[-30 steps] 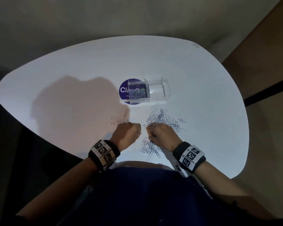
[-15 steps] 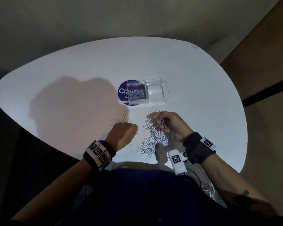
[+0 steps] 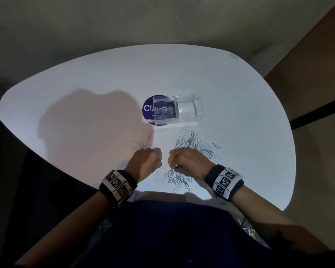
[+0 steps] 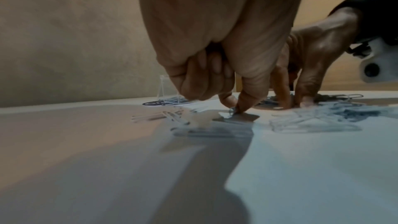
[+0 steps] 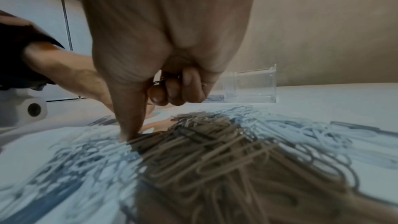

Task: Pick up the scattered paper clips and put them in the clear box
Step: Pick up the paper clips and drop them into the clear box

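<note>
Silver paper clips (image 3: 197,146) lie in a heap right of centre, with more (image 3: 177,179) near the table's front edge and a few (image 3: 142,145) to the left. The clear box (image 3: 190,109) stands beyond them and holds clips (image 3: 163,114) in its left half. My left hand (image 3: 153,154) is curled knuckles-up, and its thumb and forefinger pinch one clip (image 4: 232,110) on the table. My right hand (image 3: 175,158) is curled over the heap with clips (image 5: 158,82) inside its fingers. Its thumb (image 5: 129,125) presses into the pile (image 5: 215,151).
The box stands partly on a round purple sticker (image 3: 148,108) on the white table (image 3: 240,105). The table's curved front edge (image 3: 201,196) runs just behind my wrists. A brown wall (image 3: 307,64) and a dark rail (image 3: 317,111) lie to the right.
Half a second ago my right hand was lifted, palm turned up, with a bunch of clips. Now it is back down, knuckles up, on the heap. The left hand has barely moved.
</note>
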`<state>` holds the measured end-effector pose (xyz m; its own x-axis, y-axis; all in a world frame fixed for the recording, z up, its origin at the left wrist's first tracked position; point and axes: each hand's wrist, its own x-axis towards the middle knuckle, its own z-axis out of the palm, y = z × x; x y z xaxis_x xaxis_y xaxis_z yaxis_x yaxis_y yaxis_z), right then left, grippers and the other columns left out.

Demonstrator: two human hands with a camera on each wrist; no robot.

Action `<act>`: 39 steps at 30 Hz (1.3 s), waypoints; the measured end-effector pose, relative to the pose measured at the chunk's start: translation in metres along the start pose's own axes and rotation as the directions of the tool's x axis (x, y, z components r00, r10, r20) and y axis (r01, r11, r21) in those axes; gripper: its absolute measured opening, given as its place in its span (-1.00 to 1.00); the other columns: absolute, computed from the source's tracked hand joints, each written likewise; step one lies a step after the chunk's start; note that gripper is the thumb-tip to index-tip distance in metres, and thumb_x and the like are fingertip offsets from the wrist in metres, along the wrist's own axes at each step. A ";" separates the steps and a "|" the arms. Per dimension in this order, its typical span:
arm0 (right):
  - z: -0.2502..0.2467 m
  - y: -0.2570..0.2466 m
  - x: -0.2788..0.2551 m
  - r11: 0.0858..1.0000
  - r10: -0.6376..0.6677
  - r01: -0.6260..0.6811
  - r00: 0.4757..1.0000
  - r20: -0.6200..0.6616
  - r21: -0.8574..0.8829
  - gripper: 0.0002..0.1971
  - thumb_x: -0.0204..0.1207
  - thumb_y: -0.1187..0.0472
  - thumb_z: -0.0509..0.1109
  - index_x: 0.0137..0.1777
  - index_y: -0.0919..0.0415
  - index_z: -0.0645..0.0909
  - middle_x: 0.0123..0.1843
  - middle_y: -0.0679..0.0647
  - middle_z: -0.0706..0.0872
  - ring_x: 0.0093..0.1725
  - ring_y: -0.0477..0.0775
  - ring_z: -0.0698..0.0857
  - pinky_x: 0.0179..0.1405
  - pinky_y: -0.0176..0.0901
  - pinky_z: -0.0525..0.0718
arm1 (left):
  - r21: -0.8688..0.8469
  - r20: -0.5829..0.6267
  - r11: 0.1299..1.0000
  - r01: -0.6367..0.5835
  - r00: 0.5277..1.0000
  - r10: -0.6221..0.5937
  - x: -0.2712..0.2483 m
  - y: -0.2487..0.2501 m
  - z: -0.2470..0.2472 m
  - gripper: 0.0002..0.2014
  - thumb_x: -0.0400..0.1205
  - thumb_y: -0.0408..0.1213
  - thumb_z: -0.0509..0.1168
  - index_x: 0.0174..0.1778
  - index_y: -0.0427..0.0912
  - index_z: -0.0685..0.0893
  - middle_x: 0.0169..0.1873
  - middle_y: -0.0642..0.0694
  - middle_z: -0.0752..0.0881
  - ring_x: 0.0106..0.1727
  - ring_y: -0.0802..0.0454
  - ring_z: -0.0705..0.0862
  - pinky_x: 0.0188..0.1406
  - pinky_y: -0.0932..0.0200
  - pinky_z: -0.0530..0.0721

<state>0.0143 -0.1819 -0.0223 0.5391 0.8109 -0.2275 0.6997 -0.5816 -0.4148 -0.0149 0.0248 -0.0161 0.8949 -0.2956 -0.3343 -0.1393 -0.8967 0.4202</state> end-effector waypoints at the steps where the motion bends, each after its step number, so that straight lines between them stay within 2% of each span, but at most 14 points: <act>1: 0.002 0.000 0.001 1.000 0.018 -0.018 1.000 0.005 0.008 -0.95 0.52 0.20 0.48 -0.18 0.10 0.71 0.03 -0.01 0.73 0.26 0.17 0.71 -0.18 -0.03 0.70 | -0.007 -0.001 1.000 0.002 1.000 -0.002 0.000 0.000 0.000 -0.95 0.55 -0.27 0.28 -0.13 -0.13 0.62 -0.31 -0.05 0.72 -0.29 -0.09 0.69 -0.21 0.03 0.63; 5: 0.005 0.003 0.000 0.986 0.101 -0.100 0.995 -0.003 0.133 -0.79 0.57 0.11 0.47 -0.23 0.01 0.50 -0.16 -0.15 0.54 -0.01 0.03 0.64 -0.21 -0.17 0.39 | -0.072 -0.046 0.997 0.014 0.999 -0.017 -0.002 -0.004 0.000 -0.94 0.57 -0.25 0.29 -0.10 -0.12 0.65 -0.29 -0.02 0.73 -0.28 -0.04 0.67 -0.19 0.08 0.58; 8: -0.007 0.005 -0.005 0.894 0.195 -0.170 0.981 -0.018 0.414 -0.78 0.57 0.17 0.51 -0.25 0.21 0.61 -0.28 -0.03 0.60 -0.21 -0.01 0.58 -0.24 -0.11 0.52 | -0.168 -0.074 0.985 0.043 0.996 -0.056 -0.005 -0.007 -0.008 -0.92 0.59 -0.20 0.31 -0.09 -0.10 0.67 -0.39 0.05 0.68 -0.35 -0.01 0.59 -0.21 0.11 0.53; 10: -0.020 0.008 -0.009 0.734 0.274 -0.204 0.962 -0.008 0.648 -0.81 0.57 0.23 0.52 -0.20 0.33 0.65 -0.15 0.20 0.72 -0.12 0.04 0.73 -0.07 -0.12 0.66 | -0.263 -0.091 0.964 0.041 0.994 -0.067 -0.003 -0.006 -0.018 -0.94 0.58 -0.23 0.34 -0.15 -0.12 0.67 -0.50 0.08 0.61 -0.41 0.05 0.54 -0.29 0.16 0.46; 12: -0.036 0.007 -0.010 0.550 0.319 -0.209 0.947 0.027 0.808 -0.82 0.58 0.33 0.48 -0.14 0.46 0.60 -0.02 0.23 0.77 0.03 -0.07 0.80 0.07 -0.18 0.72 | -0.363 -0.096 0.929 0.076 0.988 -0.118 0.003 -0.004 -0.033 -0.94 0.56 -0.28 0.36 -0.22 -0.11 0.65 -0.44 0.00 0.66 -0.41 0.09 0.54 -0.32 0.21 0.45; 15: -0.058 0.006 -0.001 0.282 0.416 -0.223 0.905 0.091 0.933 -0.94 0.59 0.51 0.39 -0.10 0.49 0.57 -0.29 -0.01 0.79 -0.29 -0.28 0.75 -0.36 -0.43 0.60 | -0.458 -0.133 0.886 0.073 0.980 -0.149 0.018 0.002 -0.061 -0.87 0.55 -0.33 0.32 -0.32 -0.17 0.60 -0.40 -0.08 0.69 -0.39 0.10 0.54 -0.31 0.19 0.46; 17: -0.071 0.010 0.011 0.151 0.490 -0.223 0.863 0.123 0.963 -0.92 0.57 0.56 0.35 -0.08 0.43 0.62 -0.30 0.01 0.81 -0.47 -0.20 0.59 -0.59 -0.42 0.40 | -0.412 -0.161 0.908 0.070 0.976 -0.148 0.035 0.008 -0.081 -0.85 0.56 -0.30 0.30 -0.30 -0.26 0.61 -0.37 -0.16 0.71 -0.36 0.03 0.55 -0.31 0.18 0.44; 20: -0.086 0.019 0.030 -0.031 0.591 -0.205 0.786 0.183 0.978 -0.78 0.53 0.48 0.30 0.09 0.47 0.71 -0.07 0.37 0.74 -0.55 -0.11 0.45 -0.72 -0.35 0.24 | -0.367 -0.240 0.930 0.014 0.965 -0.109 0.065 0.017 -0.105 -0.81 0.45 -0.20 0.24 -0.37 -0.27 0.53 -0.43 -0.19 0.61 -0.37 -0.08 0.49 -0.30 0.11 0.44; 23: -0.102 0.022 0.044 -0.140 0.655 -0.199 0.716 0.242 0.970 -0.83 0.53 0.43 0.21 -0.13 0.37 0.65 -0.29 0.23 0.59 -0.61 -0.12 0.41 -0.76 -0.34 0.18 | -0.260 -0.181 0.966 0.003 0.982 -0.052 0.096 0.028 -0.116 -0.82 0.45 -0.18 0.21 -0.30 -0.25 0.53 -0.32 -0.22 0.67 -0.26 -0.18 0.57 -0.26 0.06 0.51; 27: -0.115 0.023 0.056 -0.057 0.700 -0.249 0.681 0.217 0.967 -0.80 0.51 0.43 0.21 -0.27 0.30 0.62 -0.45 0.10 0.54 -0.58 -0.06 0.33 -0.73 -0.32 0.19 | 0.034 -0.002 0.998 0.048 0.999 -0.048 0.121 0.040 -0.115 -0.91 0.56 -0.40 0.24 -0.09 -0.23 0.63 -0.01 -0.25 0.73 0.02 -0.21 0.66 -0.20 0.08 0.53; 31: -0.125 0.026 0.073 0.080 0.708 -0.278 0.692 0.142 0.957 -0.82 0.48 0.49 0.22 -0.21 0.36 0.65 -0.47 0.15 0.58 -0.57 -0.02 0.39 -0.64 -0.26 0.21 | -0.056 0.041 0.998 0.002 0.999 0.000 0.119 0.036 -0.116 -0.84 0.55 -0.48 0.21 -0.02 -0.36 0.66 0.00 -0.27 0.73 -0.03 -0.14 0.61 -0.14 0.11 0.47; 34: -0.126 0.027 0.091 0.169 0.731 -0.284 0.679 0.073 0.944 -0.85 0.51 0.50 0.25 -0.15 0.39 0.65 -0.37 0.25 0.62 -0.59 -0.03 0.49 -0.67 -0.33 0.30 | -0.289 -0.185 0.953 -0.092 0.982 0.039 0.109 0.021 -0.120 -0.74 0.46 -0.41 0.13 -0.17 -0.35 0.73 -0.12 -0.27 0.80 -0.10 -0.22 0.73 -0.07 -0.03 0.67; 36: -0.122 0.026 0.103 0.302 0.716 -0.315 0.698 0.004 0.900 -0.82 0.55 0.44 0.29 -0.23 0.35 0.69 -0.24 0.16 0.73 -0.42 -0.04 0.60 -0.57 -0.32 0.46 | -0.357 -0.352 0.927 -0.110 0.936 -0.024 0.098 0.008 -0.121 -0.71 0.44 -0.38 0.11 -0.21 -0.30 0.76 -0.18 -0.20 0.81 -0.13 -0.18 0.77 -0.08 -0.01 0.71; 39: -0.114 0.024 0.118 0.537 0.653 -0.399 0.754 -0.067 0.743 -0.81 0.60 0.37 0.35 -0.18 0.22 0.75 -0.06 0.08 0.75 -0.10 0.00 0.67 -0.25 -0.34 0.56 | -0.504 -0.351 0.863 0.029 0.906 -0.235 0.081 -0.006 -0.122 -0.79 0.51 -0.42 0.20 -0.20 -0.15 0.76 -0.27 -0.01 0.77 -0.20 0.02 0.72 -0.08 0.08 0.70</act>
<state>0.1478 -0.1071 0.0413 0.8952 0.2273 -0.3834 -0.1879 -0.5877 -0.7869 0.1099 0.0462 0.0570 0.9927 0.0590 -0.1054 0.1192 -0.6167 0.7781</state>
